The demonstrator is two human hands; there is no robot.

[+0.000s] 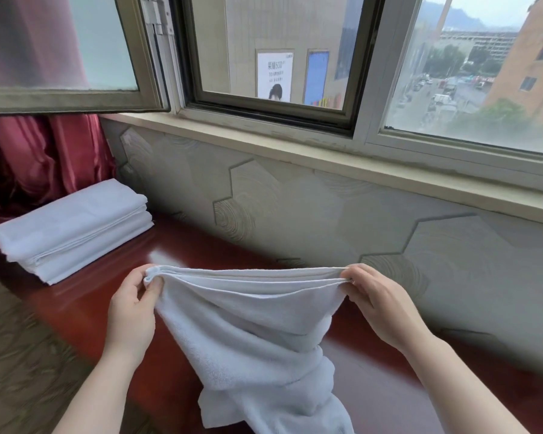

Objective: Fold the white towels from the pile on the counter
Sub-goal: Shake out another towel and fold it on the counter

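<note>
A white towel (254, 321) hangs doubled between my two hands above the dark red counter (176, 255). My left hand (135, 305) pinches its top left corner, thumb and fingers closed on the layered edges. My right hand (380, 302) pinches the top right corner the same way. The top edge is stretched nearly level between them. The towel's lower part sags and bunches on the counter near the bottom of the view. A stack of folded white towels (72, 227) lies on the counter at the far left.
A patterned grey wall (311, 214) rises behind the counter under a window sill (295, 151). An opened window sash (76, 98) juts out above the left side. Red curtains (38, 158) hang behind the folded stack. Patterned floor (22, 355) shows at lower left.
</note>
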